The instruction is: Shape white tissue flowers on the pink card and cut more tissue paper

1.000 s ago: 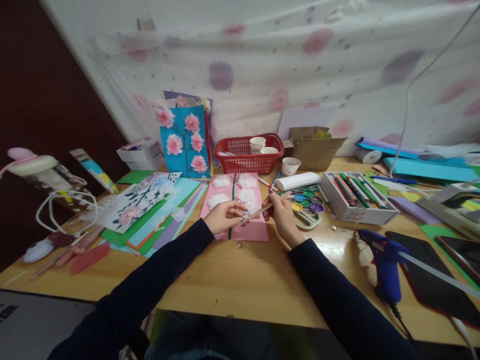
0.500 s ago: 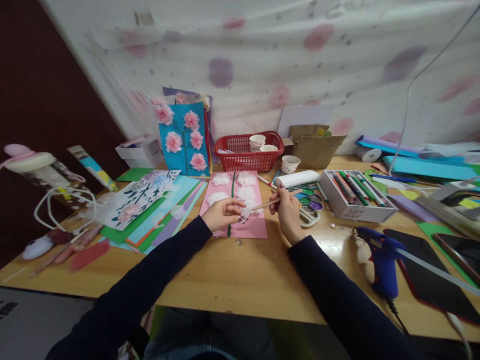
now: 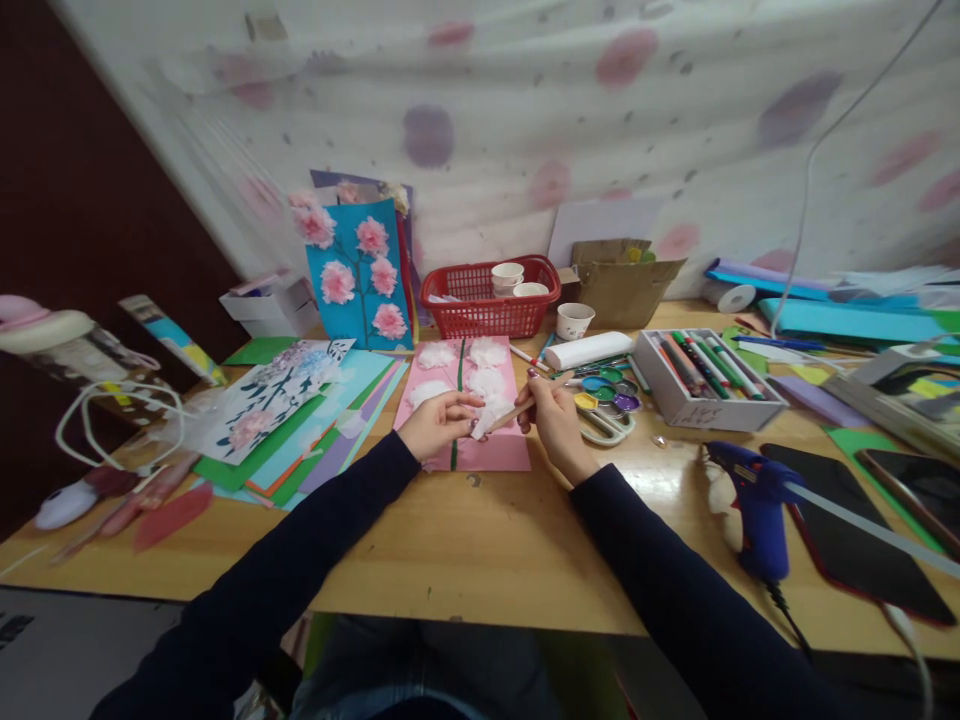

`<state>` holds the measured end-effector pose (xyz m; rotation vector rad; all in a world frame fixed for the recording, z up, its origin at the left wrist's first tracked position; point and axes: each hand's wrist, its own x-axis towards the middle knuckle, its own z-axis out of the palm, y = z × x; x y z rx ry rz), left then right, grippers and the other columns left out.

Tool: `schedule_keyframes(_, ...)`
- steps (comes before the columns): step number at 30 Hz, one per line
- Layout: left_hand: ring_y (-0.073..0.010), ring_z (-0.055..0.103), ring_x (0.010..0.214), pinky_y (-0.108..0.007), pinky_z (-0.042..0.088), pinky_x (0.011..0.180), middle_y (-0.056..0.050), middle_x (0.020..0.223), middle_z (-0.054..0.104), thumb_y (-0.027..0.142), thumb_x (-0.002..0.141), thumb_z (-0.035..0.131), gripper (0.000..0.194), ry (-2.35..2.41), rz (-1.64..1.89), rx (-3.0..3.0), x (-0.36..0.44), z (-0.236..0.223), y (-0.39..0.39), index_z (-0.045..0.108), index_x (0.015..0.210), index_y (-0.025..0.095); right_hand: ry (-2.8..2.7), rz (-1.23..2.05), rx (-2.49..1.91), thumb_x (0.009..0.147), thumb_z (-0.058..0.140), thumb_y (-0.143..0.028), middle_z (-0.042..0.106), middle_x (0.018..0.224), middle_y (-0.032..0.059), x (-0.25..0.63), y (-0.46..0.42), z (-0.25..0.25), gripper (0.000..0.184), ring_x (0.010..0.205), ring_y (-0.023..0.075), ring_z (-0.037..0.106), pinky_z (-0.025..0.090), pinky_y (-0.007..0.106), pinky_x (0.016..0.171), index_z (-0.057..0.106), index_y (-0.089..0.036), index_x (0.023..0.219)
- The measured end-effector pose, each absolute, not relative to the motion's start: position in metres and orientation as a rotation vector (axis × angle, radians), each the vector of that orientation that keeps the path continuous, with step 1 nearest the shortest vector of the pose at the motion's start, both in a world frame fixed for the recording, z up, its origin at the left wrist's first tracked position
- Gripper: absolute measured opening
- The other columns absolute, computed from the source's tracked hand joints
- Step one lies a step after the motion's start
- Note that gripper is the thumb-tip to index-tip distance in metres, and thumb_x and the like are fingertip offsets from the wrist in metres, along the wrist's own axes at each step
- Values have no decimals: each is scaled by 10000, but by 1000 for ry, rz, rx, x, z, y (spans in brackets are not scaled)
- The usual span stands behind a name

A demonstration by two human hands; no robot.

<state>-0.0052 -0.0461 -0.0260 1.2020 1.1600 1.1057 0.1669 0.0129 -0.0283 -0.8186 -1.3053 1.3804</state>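
Observation:
My left hand is over the pink card, its thumb and fingers closed on a small piece of white tissue paper. From the right, my right hand grips a thin wooden stick, whose tip meets the tissue. Whether the stick is a brush or a pencil cannot be made out. White tissue flowers lie on the card on both sides of a dark green stem strip. My left hand hides part of the card.
Coloured paper sheets lie at left, below a blue card with pink flowers. Behind are a red basket and a paper cup. At right sit a paint palette, a marker box and a glue gun.
The white tissue between my hands now looks longer and more spread out. My right hand and the stick have come slightly closer to my left hand. The whole view has shifted a little.

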Motion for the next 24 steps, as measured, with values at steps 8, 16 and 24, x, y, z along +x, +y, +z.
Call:
schedule_keyframes(8, -185, 696, 683, -386, 508, 816, -74, 738, 708, 294, 698, 729, 366, 1026, 1126, 1082, 0, -28, -49, 517, 933, 110, -1299, 1300, -840, 829, 456, -413, 450, 346, -33, 171, 17, -28, 380, 313, 79, 420, 310, 191, 343, 520, -176, 539)
schedule_keyframes(16, -138, 678, 675, -349, 522, 812, -30, 745, 701, 300, 575, 820, 507, 1003, 1129, 1027, 2, -29, -50, 587, 986, 116, -1314, 1309, -823, 823, 463, -397, 441, 345, -38, 171, 13, -26, 368, 313, 77, 418, 310, 187, 340, 513, -176, 534)
schedule_keyframes(24, -138, 668, 658, -357, 540, 792, -40, 705, 699, 322, 484, 855, 420, 1138, 1135, 1015, 2, -33, -49, 613, 744, 98, -1379, 1316, -803, 841, 451, -391, 444, 344, -38, 169, 10, -25, 376, 315, 75, 416, 313, 187, 345, 510, -181, 535)
